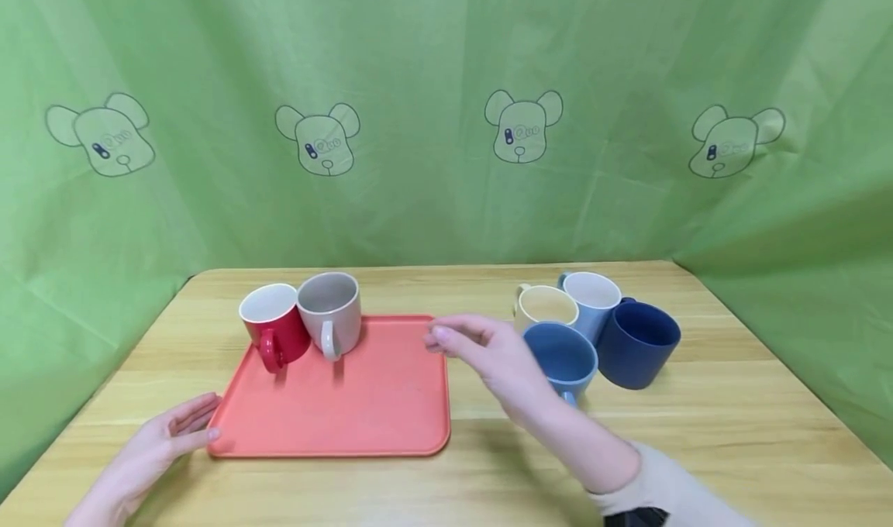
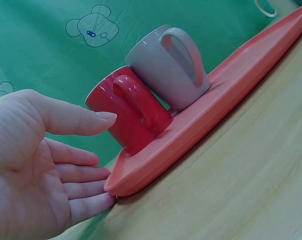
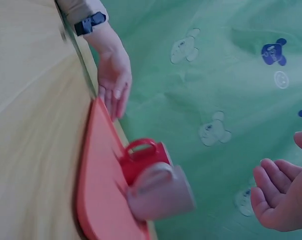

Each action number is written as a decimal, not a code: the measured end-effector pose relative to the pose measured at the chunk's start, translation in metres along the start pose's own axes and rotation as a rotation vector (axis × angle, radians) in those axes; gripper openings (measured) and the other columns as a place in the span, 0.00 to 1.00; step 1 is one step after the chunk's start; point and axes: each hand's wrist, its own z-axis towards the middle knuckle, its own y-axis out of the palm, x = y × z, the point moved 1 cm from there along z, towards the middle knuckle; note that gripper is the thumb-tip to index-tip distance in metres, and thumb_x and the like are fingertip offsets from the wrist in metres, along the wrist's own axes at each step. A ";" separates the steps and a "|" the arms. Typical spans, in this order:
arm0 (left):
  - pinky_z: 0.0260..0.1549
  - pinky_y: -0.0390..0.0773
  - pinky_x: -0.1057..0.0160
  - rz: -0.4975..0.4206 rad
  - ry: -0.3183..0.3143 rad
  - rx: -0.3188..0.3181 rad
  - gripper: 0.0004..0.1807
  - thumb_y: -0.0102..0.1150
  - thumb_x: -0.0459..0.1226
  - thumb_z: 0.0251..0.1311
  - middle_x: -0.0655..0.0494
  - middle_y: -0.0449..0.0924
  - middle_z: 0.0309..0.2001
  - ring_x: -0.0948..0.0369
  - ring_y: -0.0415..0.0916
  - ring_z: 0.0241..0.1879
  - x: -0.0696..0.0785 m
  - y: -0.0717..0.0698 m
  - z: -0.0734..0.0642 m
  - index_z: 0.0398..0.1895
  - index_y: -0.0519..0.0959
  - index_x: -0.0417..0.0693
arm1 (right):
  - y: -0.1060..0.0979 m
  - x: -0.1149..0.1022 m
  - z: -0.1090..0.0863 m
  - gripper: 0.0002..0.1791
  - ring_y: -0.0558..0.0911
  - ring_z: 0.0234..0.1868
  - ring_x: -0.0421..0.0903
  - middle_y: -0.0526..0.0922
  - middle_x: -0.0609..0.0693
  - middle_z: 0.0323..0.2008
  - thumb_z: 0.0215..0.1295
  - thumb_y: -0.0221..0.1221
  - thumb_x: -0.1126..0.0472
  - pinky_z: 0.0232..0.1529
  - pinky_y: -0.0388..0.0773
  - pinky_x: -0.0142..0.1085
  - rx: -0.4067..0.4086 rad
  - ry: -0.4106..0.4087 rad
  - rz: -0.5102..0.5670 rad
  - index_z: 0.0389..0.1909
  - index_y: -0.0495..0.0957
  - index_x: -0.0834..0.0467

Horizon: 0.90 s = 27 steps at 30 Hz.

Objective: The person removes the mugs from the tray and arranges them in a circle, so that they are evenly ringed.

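"Sleeve (image 1: 670, 480) lies closest, out at four o'clock if the tray (image 1: 349, 415) is our dial. Where's the left hand (image 1: 156, 446)?"

"Eight o'clock, fingers extended and touching the tray near its close corner. It grips nothing."

"And the right hand (image 1: 491, 350)?"

"Near the far-right edge, between two and three, fingers loosely bent with nothing in them."

"Beyond it?"

"Four mugs cluster on the table (image 1: 349, 492) around three: a mid-blue mug (image 1: 558, 356) nearest, a navy mug (image 1: 631, 356), then a cream mug (image 1: 547, 306) and a pale-blue mug (image 1: 596, 310)."

"What does the tray hold?"

"Red mug (image 1: 286, 337) at eleven, grey mug (image 1: 335, 310) at twelve, upright, side by side."

"So how far along?"

"Partway, I'd judge: two mugs are on the tray, and the four off it seem to be what's left."

"Farthest back?"

"Green cloth (image 1: 432, 201), at twelve."
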 end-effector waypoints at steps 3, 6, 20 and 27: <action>0.59 0.62 0.57 0.011 -0.003 -0.003 0.38 0.52 0.39 0.64 0.32 0.48 0.68 0.50 0.53 0.65 0.001 0.000 0.001 0.68 0.47 0.27 | 0.017 0.010 0.013 0.17 0.81 0.44 0.48 0.84 0.58 0.39 0.63 0.57 0.61 0.53 0.72 0.41 -0.012 0.042 0.023 0.48 0.77 0.69; 0.57 0.64 0.64 0.003 0.003 -0.006 0.38 0.52 0.38 0.64 0.32 0.47 0.68 0.47 0.49 0.65 0.002 0.001 0.001 0.68 0.46 0.26 | 0.034 0.021 0.026 0.16 0.81 0.43 0.48 0.84 0.58 0.38 0.62 0.58 0.61 0.52 0.73 0.40 -0.014 0.043 0.027 0.46 0.78 0.69; 0.46 0.64 0.79 -0.044 0.036 0.008 0.37 0.52 0.36 0.64 0.32 0.47 0.68 0.72 0.58 0.58 -0.001 0.001 0.000 0.67 0.47 0.26 | 0.089 0.064 0.081 0.17 0.75 0.39 0.41 0.83 0.50 0.42 0.57 0.64 0.56 0.37 0.71 0.32 0.036 0.121 -0.084 0.44 0.81 0.63; 0.51 0.64 0.73 -0.033 0.033 0.006 0.37 0.52 0.36 0.64 0.32 0.47 0.68 0.59 0.54 0.62 -0.001 0.002 0.001 0.67 0.47 0.26 | 0.105 0.079 0.096 0.16 0.66 0.19 0.39 0.82 0.49 0.34 0.56 0.64 0.58 0.19 0.63 0.28 0.004 0.170 -0.075 0.42 0.81 0.63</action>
